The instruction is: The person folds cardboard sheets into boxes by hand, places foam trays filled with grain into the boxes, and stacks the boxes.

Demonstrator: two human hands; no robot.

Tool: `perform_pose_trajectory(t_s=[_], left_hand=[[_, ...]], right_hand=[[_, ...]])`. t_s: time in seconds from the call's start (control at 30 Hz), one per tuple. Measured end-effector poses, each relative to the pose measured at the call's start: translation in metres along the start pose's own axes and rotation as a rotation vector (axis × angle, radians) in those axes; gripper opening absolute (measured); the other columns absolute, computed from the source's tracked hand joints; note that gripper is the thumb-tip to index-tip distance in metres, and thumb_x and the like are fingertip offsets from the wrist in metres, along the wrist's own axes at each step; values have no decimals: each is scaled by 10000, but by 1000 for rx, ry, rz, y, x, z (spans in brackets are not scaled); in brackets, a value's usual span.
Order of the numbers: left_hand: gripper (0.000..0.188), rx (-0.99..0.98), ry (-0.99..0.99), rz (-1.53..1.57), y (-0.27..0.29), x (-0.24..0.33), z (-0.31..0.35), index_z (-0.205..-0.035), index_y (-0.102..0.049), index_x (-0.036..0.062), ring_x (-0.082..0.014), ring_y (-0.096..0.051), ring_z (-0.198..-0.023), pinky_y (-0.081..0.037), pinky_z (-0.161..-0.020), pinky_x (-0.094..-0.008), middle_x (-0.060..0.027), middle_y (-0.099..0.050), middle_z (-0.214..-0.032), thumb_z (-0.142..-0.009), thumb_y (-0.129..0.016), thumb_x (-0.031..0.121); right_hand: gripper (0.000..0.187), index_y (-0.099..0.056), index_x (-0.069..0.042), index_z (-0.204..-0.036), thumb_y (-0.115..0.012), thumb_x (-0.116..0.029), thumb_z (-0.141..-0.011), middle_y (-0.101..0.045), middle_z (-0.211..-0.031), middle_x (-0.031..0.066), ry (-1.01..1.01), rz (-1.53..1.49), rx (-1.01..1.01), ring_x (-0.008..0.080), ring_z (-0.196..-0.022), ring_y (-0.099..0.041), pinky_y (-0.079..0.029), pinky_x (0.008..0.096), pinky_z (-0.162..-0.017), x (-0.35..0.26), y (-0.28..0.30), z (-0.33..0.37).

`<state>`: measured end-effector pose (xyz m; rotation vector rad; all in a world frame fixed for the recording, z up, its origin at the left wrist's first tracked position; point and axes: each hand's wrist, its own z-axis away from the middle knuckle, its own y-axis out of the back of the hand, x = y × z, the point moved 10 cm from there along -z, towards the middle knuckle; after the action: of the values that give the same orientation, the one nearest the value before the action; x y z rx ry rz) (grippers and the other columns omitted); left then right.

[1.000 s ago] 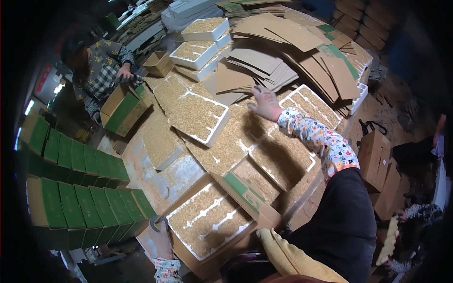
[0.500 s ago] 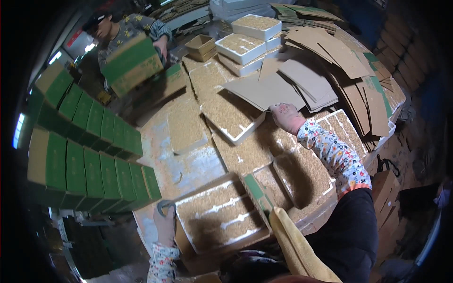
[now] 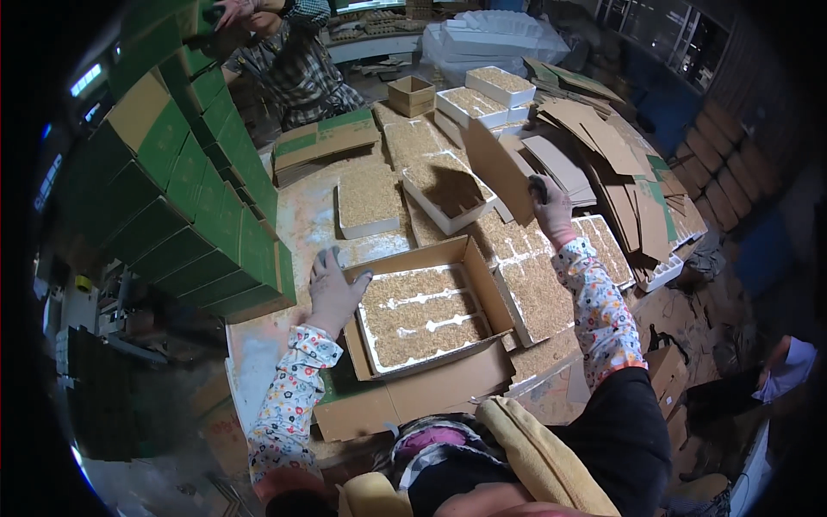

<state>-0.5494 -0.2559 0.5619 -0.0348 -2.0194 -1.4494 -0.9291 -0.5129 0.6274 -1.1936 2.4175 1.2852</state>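
Observation:
In front of me stands an open cardboard box (image 3: 481,274), its near flap folded outward. Inside it lies a white foam tray (image 3: 422,317) filled with tan, sawdust-like material. My left hand (image 3: 334,291) is gloved, fingers spread, at the box's left wall. Gripped by its edge in my gloved right hand (image 3: 551,207) is a brown cardboard sheet (image 3: 500,172), raised and tilted above the table. Beneath and left of the sheet, another filled foam tray (image 3: 444,191) sits in its shadow. Grey cardboard sheets (image 3: 560,168) lie stacked just beyond my right hand.
Green-and-brown boxes (image 3: 207,207) are piled high on the left. A person (image 3: 293,69) reaches up to that pile. More filled trays (image 3: 500,84) are stacked at the back, beside a small open box (image 3: 411,96). Loose brown cardboard (image 3: 616,181) is heaped on the right.
My right hand has lifted the cardboard sheet off the stack and tilted it up. My left hand has moved and spread its fingers. The other person's box has left their hands.

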Motion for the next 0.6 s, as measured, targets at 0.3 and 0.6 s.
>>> perform_pose_trajectory(t_s=[0.3, 0.6], left_hand=[[532, -283, -287, -22, 19, 121, -129, -1263, -523, 102, -300, -583, -1046, -431, -921, -424, -175, -620, -1084, -816, -675, 347], [173, 55, 130, 637, -10, 74, -164, -849, -589, -1, -110, -508, -537, -433, -521, -268, -36, -531, -631, -838, -608, 170]], right_hand=[[308, -591, 41, -1178, -604, -9, -875, -665, -956, 38, -177, -992, -276, 97, -893, -619, -487, 222, -807, -69, -3, -31], [568, -490, -6, -1328, -670, -92, -796, -669, -950, 113, -371, -437, -632, 164, -900, -634, -496, 274, -833, 61, -122, 2]])
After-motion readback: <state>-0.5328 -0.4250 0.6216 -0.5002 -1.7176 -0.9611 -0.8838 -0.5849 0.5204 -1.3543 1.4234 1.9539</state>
